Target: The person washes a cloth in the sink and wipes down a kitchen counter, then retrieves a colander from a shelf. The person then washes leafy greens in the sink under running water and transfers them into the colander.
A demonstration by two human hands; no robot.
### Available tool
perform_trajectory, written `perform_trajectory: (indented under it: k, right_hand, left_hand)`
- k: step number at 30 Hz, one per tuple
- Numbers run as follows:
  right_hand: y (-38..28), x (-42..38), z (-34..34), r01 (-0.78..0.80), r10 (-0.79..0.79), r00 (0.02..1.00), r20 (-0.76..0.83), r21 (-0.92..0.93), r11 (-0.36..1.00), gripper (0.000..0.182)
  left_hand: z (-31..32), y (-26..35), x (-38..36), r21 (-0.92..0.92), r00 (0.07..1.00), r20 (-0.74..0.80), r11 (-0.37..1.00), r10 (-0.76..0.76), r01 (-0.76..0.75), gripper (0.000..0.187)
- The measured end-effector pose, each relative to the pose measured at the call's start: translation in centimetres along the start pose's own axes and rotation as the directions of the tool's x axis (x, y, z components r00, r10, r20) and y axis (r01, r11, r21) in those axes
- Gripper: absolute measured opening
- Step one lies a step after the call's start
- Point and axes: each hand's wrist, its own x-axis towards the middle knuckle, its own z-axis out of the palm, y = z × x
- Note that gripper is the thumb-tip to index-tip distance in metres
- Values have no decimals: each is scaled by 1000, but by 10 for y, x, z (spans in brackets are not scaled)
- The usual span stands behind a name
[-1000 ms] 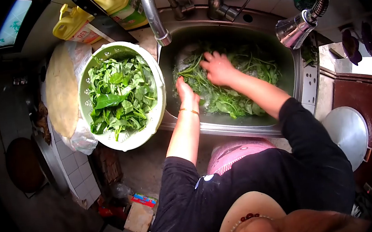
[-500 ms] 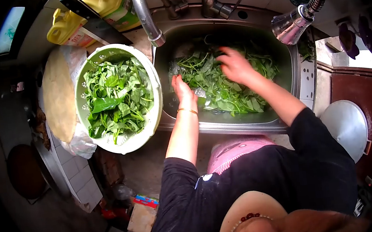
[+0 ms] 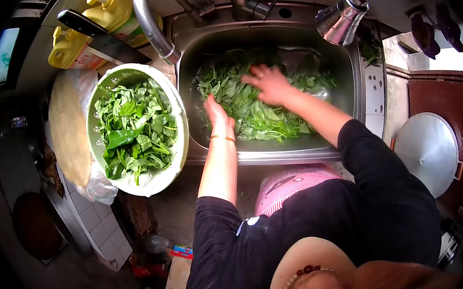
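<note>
Leafy greens (image 3: 238, 96) float loose in the water of the metal sink (image 3: 350, 105). My right hand (image 3: 270, 85) lies palm down on them with its fingers spread, holding nothing I can see. At the left side of the sink, my left hand (image 3: 219, 115) is at the edge of the greens, its fingers stretched out and its palm turned towards them. Just left of the sink, a pale green colander (image 3: 181, 132) holds more leafy greens.
A faucet spout (image 3: 147, 24) and a spring-hose spray head (image 3: 339, 20) hang over the sink. A large knife (image 3: 101, 40) leans by yellow jugs (image 3: 110, 11). A round board (image 3: 68, 132) stands behind the colander. At right is a round metal lid (image 3: 427, 153).
My right hand has moved left across the sink, and the greens have gathered towards the left side. The whole view has shifted slightly. My left hand stays at the sink's left side.
</note>
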Motion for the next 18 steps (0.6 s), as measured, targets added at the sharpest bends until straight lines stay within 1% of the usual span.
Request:
perform_trajectory:
  k: [1,2,3,4,5,6,7,8,9,11,12,13,15,16,17,18]
  right_hand:
    - [5,3,2,-163,168,983,-80,69,984,78]
    - [1,6,7,-325,340,934,-112,136,936,80]
    - [-9,9,12,-283,304,950,-74,215,935,79]
    - [-21,12,21,-243,265,964,-38,293,925,79]
    - [-28,10,28,-205,222,975,-5,370,906,78]
    - [-33,-2,15,-34,4,996,86,350,936,78]
    - [-36,-19,7,117,-132,991,8,405,907,77]
    - [-36,-34,8,216,-194,976,-95,362,907,75]
    - [-33,-48,9,310,-260,946,-193,309,899,75]
    - [-16,-78,11,449,-444,893,-73,192,873,73]
    - [-9,-92,2,482,-476,873,102,-44,875,72]
    - [5,-94,-13,520,-461,833,305,-148,841,64]
    - [47,-68,-10,460,-373,852,368,-186,868,69]
    - [58,-54,-6,289,-235,937,257,-198,937,66]
    - [63,-48,-1,107,-81,986,147,-182,978,64]
    - [52,-42,1,-80,89,995,49,-155,985,66]
  left_hand:
    - [-2,-3,4,37,999,-10,998,48,-48,43]
    - [-4,-8,8,75,995,-19,993,95,-94,42]
    - [-6,-11,13,113,989,-26,984,143,-139,41]
    - [-6,-13,15,136,990,-51,983,133,-125,39]
    - [-7,-15,16,88,990,-32,987,140,-137,39]
    - [0,-12,7,40,989,-12,989,146,-146,38]
    - [10,-6,-6,-8,988,8,988,153,-153,38]
    - [17,5,-19,-32,991,77,993,113,-111,44]
    - [15,4,-15,31,988,15,987,156,-156,47]
    - [8,0,-5,167,963,-100,958,251,-233,53]
    - [11,3,-11,190,966,-71,954,251,-233,60]
    - [6,1,-6,198,970,-58,955,234,-219,60]
    - [-9,-8,13,221,980,-30,957,197,-186,61]
    - [-12,-10,16,154,987,-12,976,159,-155,63]
    - [-11,-9,13,173,987,-37,974,157,-149,63]
    - [-8,-7,7,193,986,-61,971,153,-138,63]
